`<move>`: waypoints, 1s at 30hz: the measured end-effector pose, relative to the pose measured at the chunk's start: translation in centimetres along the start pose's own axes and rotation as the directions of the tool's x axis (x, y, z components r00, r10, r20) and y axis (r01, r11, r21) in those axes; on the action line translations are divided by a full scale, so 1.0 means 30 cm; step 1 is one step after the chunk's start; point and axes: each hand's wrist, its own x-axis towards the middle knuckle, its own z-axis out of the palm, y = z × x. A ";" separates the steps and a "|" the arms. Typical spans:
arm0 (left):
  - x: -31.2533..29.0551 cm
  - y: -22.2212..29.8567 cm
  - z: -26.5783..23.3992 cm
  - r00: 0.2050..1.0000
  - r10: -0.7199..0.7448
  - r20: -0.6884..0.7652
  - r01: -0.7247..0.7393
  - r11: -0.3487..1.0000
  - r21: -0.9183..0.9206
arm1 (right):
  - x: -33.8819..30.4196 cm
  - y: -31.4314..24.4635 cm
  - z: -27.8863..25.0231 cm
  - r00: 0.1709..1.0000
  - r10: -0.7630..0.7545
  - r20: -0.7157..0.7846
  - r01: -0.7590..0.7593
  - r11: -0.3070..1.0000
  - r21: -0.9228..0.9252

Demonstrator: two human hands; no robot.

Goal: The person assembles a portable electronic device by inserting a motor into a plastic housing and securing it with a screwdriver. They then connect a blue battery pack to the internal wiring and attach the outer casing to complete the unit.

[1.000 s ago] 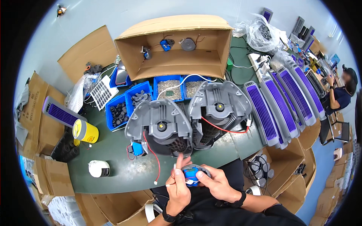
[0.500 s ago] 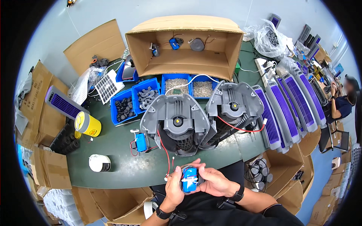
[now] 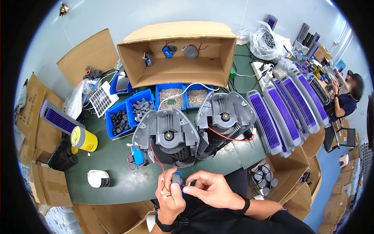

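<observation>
- Turned on its edge compared with half a second ago, the blue-and-grey part (image 3: 177,180) shows its grey side now, and it lies more to the left; the right hand (image 3: 213,190) is no longer around its body.
- In the head view, this part is in front of the person, at the near edge of the table (image 3: 126,188), below the left grey shell (image 3: 165,126).
- The left hand (image 3: 171,201) is closed around the part, with the thumb on the near side and the fingers behind it.
- The right hand has its thumb and forefinger almost together, just beside the part, at a small lead end (image 3: 187,184); if it is firmly pinched, I cannot tell.
- A red wire (image 3: 156,158) comes down from the left shell to the left hand, near small white plugs (image 3: 163,192).
- I judge the part to be light and stiff, with a rather smooth blue wrap. Its thin leads and plugs are probably the fragile places, so the hold is better on the solid sides, and on a plug's housing rather than its wire.
- Another blue part (image 3: 138,156) rests on the table, left of the shell.
</observation>
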 end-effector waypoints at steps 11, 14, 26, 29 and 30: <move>-0.029 -0.023 0.027 0.972 -0.193 -0.137 0.176 0.976 -0.127 | -0.040 0.089 0.082 0.947 -0.271 -0.170 0.247 0.957 -0.150; -0.029 -0.023 0.042 0.943 -0.302 -0.138 0.263 0.933 -0.245 | -0.044 0.132 0.088 0.894 -0.415 -0.172 0.376 0.901 -0.218; -0.037 -0.054 -0.004 0.847 -0.487 0.212 0.457 0.466 -0.757 | -0.019 0.115 0.017 0.988 0.101 0.121 -0.139 0.921 0.363; -0.062 -0.084 -0.005 0.864 -0.455 0.216 0.442 0.481 -0.757 | -0.025 0.079 0.037 0.999 -0.041 0.023 0.039 0.995 0.088; -0.067 -0.090 -0.005 0.871 -0.445 0.209 0.436 0.500 -0.749 | -0.022 0.069 0.041 0.993 -0.120 -0.009 0.120 0.992 -0.043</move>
